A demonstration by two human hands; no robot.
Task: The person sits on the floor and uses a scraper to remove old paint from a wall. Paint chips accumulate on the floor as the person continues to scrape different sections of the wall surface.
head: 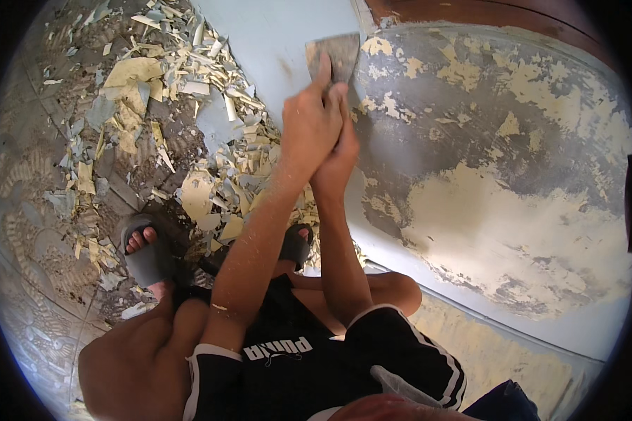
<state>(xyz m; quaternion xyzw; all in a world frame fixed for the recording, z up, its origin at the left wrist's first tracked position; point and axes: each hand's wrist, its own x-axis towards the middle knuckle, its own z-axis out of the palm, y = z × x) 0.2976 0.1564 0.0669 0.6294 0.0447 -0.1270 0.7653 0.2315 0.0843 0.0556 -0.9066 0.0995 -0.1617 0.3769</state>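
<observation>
A broad, dirty metal paint scraper (346,51) is gripped in both hands, its blade pointing away from me. My left hand (312,123) lies uppermost, with one finger stretched along the blade. Beneath and to the right, my right hand (347,143) is wrapped close against it. The scraper's handle is hidden by the hands. At its right edge the blade meets or nearly meets a wall (400,150), where patches of cream coating remain over a grey, scraped surface. Light-blue paint (268,31) covers the surface left of the blade.
Curled cream and pale-blue paint flakes (231,173) litter the patterned tile floor (31,221). My feet, in dark slide sandals (146,258), stand among them. Reddish-brown wood (453,13) borders the wall's top. A narrow ledge line (484,316) runs along the wall's lower right.
</observation>
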